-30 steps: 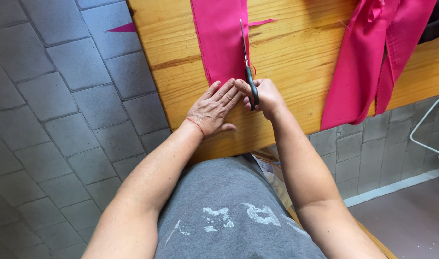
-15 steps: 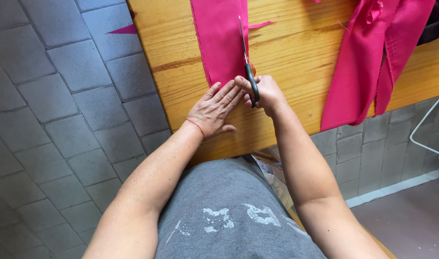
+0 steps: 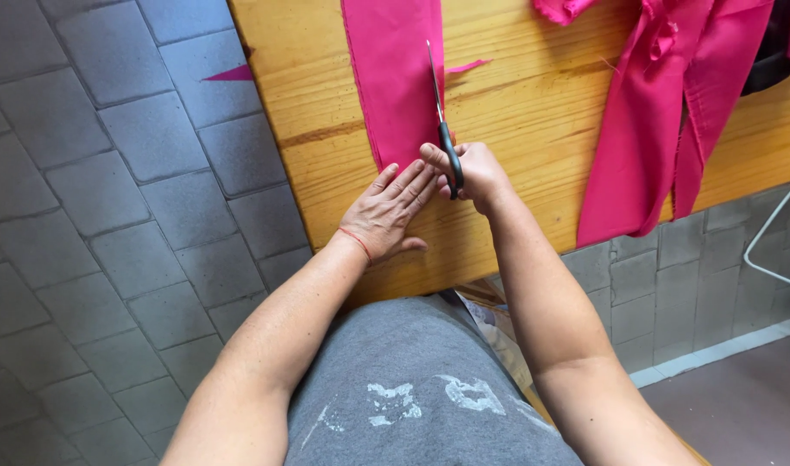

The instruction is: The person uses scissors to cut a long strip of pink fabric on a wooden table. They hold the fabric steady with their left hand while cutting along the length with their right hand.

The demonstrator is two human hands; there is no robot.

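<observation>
A long strip of pink fabric [image 3: 393, 78] lies flat on a wooden table [image 3: 516, 129]. My left hand [image 3: 384, 214] rests flat with fingers spread on the near end of the strip, pressing it down. My right hand [image 3: 474, 175] grips black-handled scissors [image 3: 441, 112], whose blades point away from me along the strip's right edge. A thin pink sliver [image 3: 468, 66] sticks out to the right of the blades.
More pink fabric [image 3: 662, 129] hangs bunched over the table's near edge at the right. A small pink scrap [image 3: 231, 74] lies on the grey paving stones to the left. A white wire frame [image 3: 779, 242] stands at the far right.
The scissors and my right hand have crept slightly forward along the strip's edge. My left hand has stayed flat on the fabric.
</observation>
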